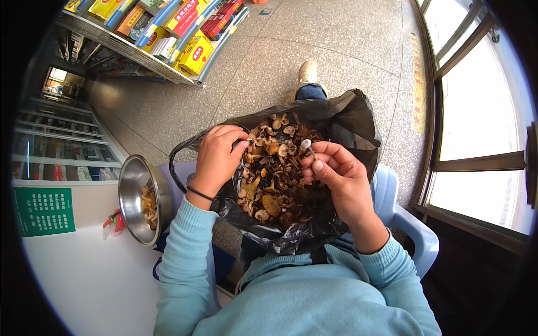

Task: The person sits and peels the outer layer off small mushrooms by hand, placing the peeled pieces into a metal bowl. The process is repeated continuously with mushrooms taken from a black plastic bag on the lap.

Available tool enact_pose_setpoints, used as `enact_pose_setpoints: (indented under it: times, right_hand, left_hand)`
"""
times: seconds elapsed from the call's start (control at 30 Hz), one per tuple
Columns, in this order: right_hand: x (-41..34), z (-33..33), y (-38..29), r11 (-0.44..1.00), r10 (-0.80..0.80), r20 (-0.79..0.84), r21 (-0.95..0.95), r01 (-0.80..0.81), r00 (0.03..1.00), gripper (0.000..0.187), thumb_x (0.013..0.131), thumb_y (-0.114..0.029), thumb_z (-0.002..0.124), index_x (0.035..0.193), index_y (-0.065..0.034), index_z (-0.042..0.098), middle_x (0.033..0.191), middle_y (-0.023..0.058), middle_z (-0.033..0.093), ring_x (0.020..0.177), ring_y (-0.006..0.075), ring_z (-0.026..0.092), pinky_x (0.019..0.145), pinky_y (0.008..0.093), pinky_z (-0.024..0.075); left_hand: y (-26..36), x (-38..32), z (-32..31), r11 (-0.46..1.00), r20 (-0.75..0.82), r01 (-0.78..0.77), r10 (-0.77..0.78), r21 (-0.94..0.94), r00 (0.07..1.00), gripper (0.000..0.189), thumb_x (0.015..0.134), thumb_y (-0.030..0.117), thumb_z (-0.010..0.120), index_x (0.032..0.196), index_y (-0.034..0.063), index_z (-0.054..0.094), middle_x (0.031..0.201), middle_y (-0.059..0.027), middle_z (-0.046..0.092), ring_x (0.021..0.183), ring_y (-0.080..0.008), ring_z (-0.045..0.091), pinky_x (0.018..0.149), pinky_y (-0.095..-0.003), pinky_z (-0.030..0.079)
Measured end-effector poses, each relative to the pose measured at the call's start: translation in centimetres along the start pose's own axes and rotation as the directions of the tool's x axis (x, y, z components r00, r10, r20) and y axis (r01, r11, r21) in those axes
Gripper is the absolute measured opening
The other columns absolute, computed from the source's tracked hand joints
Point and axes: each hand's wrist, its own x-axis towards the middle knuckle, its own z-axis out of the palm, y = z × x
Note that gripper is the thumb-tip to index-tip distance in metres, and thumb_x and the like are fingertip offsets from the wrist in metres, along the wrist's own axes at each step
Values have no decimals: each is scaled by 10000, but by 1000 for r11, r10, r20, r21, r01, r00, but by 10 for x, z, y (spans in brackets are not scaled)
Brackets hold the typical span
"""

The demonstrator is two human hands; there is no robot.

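A black plastic bag (355, 126) lies opened on my lap, filled with brown and yellowish wild mushrooms (271, 203) mixed with dark debris. Between the thumb and fingers of my right hand (338, 178) is a small mushroom (306, 144) with a pale cap and thin stem, held above the heap. My left hand (222, 157) rests over the bag's left side, thumb and forefinger close together at the edge of the heap. Whether those fingertips pinch a mushroom is unclear.
A stainless steel bowl (136, 197) with mushroom pieces (149, 206) stands tilted at my left. Beneath me is a light blue plastic chair (414, 235). Shelves of boxed goods (195, 52) stand ahead, a glass display case (63, 145) at left, and a glass door (475, 113) at right.
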Motion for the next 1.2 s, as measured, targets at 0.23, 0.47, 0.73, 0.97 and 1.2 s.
enact_pose_setpoints:
  times: [0.23,0.47,0.73,0.97,1.2]
  right_hand:
    - [1,0,-6,994,49,-25,96,-46,999,198,957,-47,569,1144,20,577,994,89,665,879,158,666,821,293,560]
    - [-1,0,-4,987,108,-57,121,-101,992,150,949,-78,598,1068,12,588,945,76,654,859,174,676,801,301,569]
    - [-5,2,-4,990,95,-40,109,-90,995,165,928,-105,641,1070,-22,617,919,32,651,834,139,659,751,246,526]
    - [-7,13,-1,988,74,18,137,-76,997,179,913,-104,664,1073,-28,633,919,18,653,831,106,625,765,238,509]
    - [-13,29,-4,968,153,97,184,-169,983,168,925,-76,639,1083,-20,627,1012,35,658,916,109,630,769,249,528]
  left_hand:
    - [1,7,21,899,63,-134,119,417,991,185,696,177,773,869,115,748,958,-61,566,1026,-251,489,959,-394,356]
    - [4,6,36,883,21,-142,149,447,989,236,676,173,774,898,110,725,987,-92,550,1039,-285,479,980,-443,338]
    - [6,6,41,942,-117,-38,81,333,990,115,689,151,770,767,116,693,1014,-84,560,1074,-280,490,972,-439,340]
    - [42,-20,6,676,-27,194,-303,-711,953,82,825,99,737,869,48,690,979,-50,644,952,-157,593,851,-313,466]
    - [84,-46,-3,-71,245,235,-251,-969,936,159,900,77,654,1058,61,671,1087,-68,658,1019,-152,592,960,-299,430]
